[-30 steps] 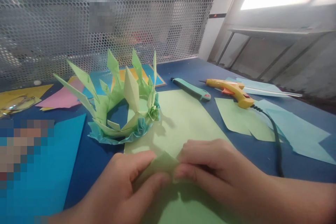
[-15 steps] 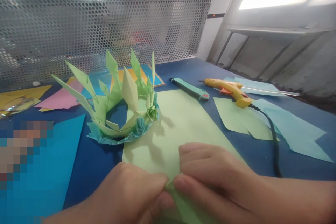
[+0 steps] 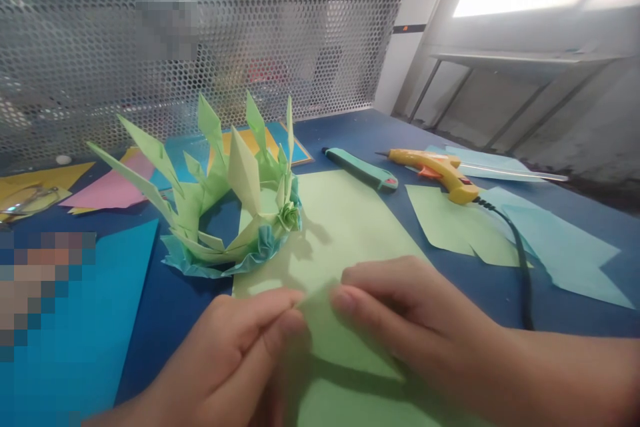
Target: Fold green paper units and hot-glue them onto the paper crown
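Pinched between both my hands is a piece of pale green paper (image 3: 323,323); its outline blends with the green sheet (image 3: 345,220) below. My left hand (image 3: 245,353) has thumb and forefinger closed on the paper's left side. On its right side, the thumb and bent fingers of my right hand (image 3: 415,320) are closed. Just beyond the left hand stands a green paper crown (image 3: 245,173) with tall pointed spikes. A crumpled blue paper trim (image 3: 257,253) runs around its base, and a small green paper rose (image 3: 289,215) sits on its right side.
A teal utility knife (image 3: 363,170) and a yellow glue gun (image 3: 435,170) with a black cord (image 3: 523,267) lie beyond my right hand. Green scraps (image 3: 450,220) and light blue scraps (image 3: 565,233) lie at right. Blue card (image 3: 120,280) and another person's blurred hand are at left. A perforated metal panel (image 3: 225,33) stands behind.
My hands have moved slightly up and apart, showing more of the green paper between them. The view has shifted a little; the crown and tools stay put.
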### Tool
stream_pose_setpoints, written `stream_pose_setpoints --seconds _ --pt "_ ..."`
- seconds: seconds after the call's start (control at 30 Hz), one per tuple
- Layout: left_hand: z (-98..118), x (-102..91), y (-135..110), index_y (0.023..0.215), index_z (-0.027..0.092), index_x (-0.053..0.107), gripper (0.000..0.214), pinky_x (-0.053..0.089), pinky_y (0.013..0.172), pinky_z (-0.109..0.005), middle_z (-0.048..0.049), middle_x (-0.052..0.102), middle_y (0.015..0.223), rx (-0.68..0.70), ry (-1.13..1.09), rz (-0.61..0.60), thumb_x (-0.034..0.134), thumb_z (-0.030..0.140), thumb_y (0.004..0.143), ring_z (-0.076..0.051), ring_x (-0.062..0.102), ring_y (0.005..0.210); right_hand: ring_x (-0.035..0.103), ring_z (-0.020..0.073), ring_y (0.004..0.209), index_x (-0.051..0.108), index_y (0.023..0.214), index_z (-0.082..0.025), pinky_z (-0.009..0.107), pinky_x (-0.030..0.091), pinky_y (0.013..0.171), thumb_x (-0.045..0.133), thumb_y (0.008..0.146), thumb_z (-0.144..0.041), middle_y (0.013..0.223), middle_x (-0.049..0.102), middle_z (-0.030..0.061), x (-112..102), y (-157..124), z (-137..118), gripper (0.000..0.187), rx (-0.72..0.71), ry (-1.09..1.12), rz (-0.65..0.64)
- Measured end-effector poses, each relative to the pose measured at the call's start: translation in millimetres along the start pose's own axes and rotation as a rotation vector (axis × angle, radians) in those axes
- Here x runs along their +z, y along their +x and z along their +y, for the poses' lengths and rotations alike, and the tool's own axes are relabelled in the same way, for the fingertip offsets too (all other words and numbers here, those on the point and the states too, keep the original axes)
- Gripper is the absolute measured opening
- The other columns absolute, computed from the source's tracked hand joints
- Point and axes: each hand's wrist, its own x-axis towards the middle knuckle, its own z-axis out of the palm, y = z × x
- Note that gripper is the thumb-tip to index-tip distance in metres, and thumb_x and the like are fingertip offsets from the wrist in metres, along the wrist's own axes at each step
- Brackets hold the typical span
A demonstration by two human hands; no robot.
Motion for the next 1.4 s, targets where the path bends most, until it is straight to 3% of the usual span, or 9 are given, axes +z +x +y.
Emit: stream_pose_setpoints --seconds 0.13,0.27,0.4,0.5,0.67,0.77,0.97,1.17,1.4 --pt "-4.6 -3.6 -1.5 0.08 0.024 0.067 0.044 0.049 0.051 -0.015 0.0036 0.073 0.057 -0.204 -0.274 0.067 0.052 0.061 0.098 -0.011 0.064 0.05 0.057 0.0116 0.056 0.048 0.101 -0.023 0.019 0.044 0.051 0.058 0.095 -0.03 0.062 0.057 -0.0063 3.9 0.0 -0.1 0.013 0.093 0.199 0.042" --pt "-2.1 -4.4 -3.0 0.083 0.023 0.075 0.036 0.054 0.064 -0.017 0.0025 0.074 0.072 -0.237 -0.203 0.125 0.071 0.058 0.087 -0.015 0.069 0.071 0.059 0.0117 0.057 0.053 0.099 -0.023 0.02 0.045 0.051 0.052 0.096 -0.024 0.067 0.065 -0.003 4.8 -3.5 0.5 0.003 0.029 0.086 -0.006" --pt "-5.7 -6.3 -3.5 0.085 0.024 0.075 0.03 0.056 0.065 -0.02 0.0015 0.073 0.077 -0.196 -0.06 0.123 0.068 0.053 0.09 -0.018 0.07 0.076 0.058 0.0104 0.058 0.059 0.105 -0.025 0.019 0.046 0.052 0.058 0.092 -0.017 0.073 0.066 -0.0046 4.0 -6.6 1.0 0.016 -0.111 -0.127 0.078" --pt "-9.2 -8.1 -1.4 0.082 0.024 0.074 0.03 0.055 0.062 -0.017 0.002 0.075 0.075 -0.156 -0.03 0.138 0.066 0.051 0.093 -0.015 0.07 0.072 0.067 0.012 0.084 0.058 0.114 -0.026 0.02 0.056 0.077 0.064 0.087 -0.008 0.097 0.071 -0.0016 4.2 -6.8 0.7 0.033 -0.253 -0.186 0.199" --pt "1.1 -0.6 0.2 0.072 0.024 0.074 0.023 0.053 0.057 -0.012 0.0052 0.074 0.062 -0.181 -0.125 0.273 0.073 0.042 0.087 -0.011 0.071 0.062 0.065 0.0122 0.112 0.062 0.121 -0.022 0.018 0.052 0.1 0.062 0.084 -0.002 0.12 0.063 0.004 4.7 -6.3 3.2 0.042 -0.389 -0.261 0.229" --pt "8.0 4.1 -0.2 0.072 0.025 0.075 0.021 0.053 0.057 -0.012 0.0058 0.075 0.06 -0.258 -0.205 0.351 0.075 0.042 0.085 -0.011 0.071 0.06 0.065 0.0088 0.108 0.065 0.122 -0.02 0.011 0.051 0.097 0.057 0.082 0.001 0.115 0.061 0.004 5.2 -6.6 5.9 0.046 -0.435 -0.298 0.28" --pt "-0.3 -4.4 3.4 0.085 0.025 0.074 0.026 0.056 0.061 -0.016 0.0031 0.078 0.07 -0.225 -0.15 0.26 0.069 0.05 0.091 -0.014 0.072 0.066 0.065 0.0065 0.086 0.062 0.127 -0.02 0.011 0.053 0.084 0.048 0.084 0.003 0.098 0.067 -0.0006 5.6 -7.0 5.1 0.052 -0.464 -0.33 0.239" --pt "-3.6 -4.3 0.5 0.072 0.024 0.069 0.026 0.045 0.054 -0.014 0.0067 0.063 0.059 -0.158 -0.046 0.222 0.068 0.042 0.091 -0.009 0.054 0.055 0.065 0.0082 0.085 0.069 0.11 -0.019 0.014 0.052 0.086 0.052 0.086 0.003 0.088 0.072 -0.0018 -1.4 -5.6 3.0 0.036 -0.501 -0.299 0.178" --pt "-4.4 -5.6 3.0 0.082 0.025 0.068 0.023 0.043 0.057 -0.016 0.006 0.062 0.07 -0.104 -0.072 0.12 0.064 0.043 0.095 -0.011 0.053 0.064 0.068 0.0049 0.085 0.077 0.086 -0.021 0.006 0.049 0.084 0.072 0.09 -0.011 0.094 0.069 -0.0007 -5.2 -2.8 6.6 0.011 -0.431 -0.26 0.303"
